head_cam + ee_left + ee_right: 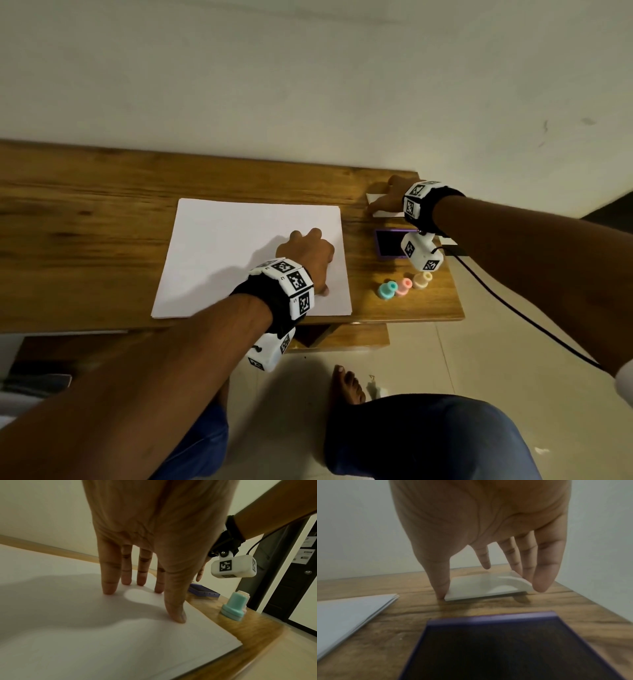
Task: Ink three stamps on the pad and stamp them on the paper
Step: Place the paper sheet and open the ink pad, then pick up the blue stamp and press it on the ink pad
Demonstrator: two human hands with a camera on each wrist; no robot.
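Note:
A white sheet of paper (239,253) lies on the wooden table (85,212). My left hand (308,253) presses on its right part with straight fingertips (109,589); in the left wrist view the thumb touches the paper (85,635) too. Right of the sheet the purple ink pad (388,243) lies uncovered, its dark face (505,649) up. Behind it my right hand (387,198) holds a flat white lid (481,588) on the table, thumb at its left corner and fingers at its right edge. Teal (388,290), pink (404,286) and cream (423,279) stamps stand in a row near the front right.
The table's right edge (455,274) runs just past the stamps, and the wall stands close behind the lid. A black cable (513,308) hangs from the right wrist camera (233,568). Below the front edge are a lower shelf (342,337), my knee and a bare foot (347,383).

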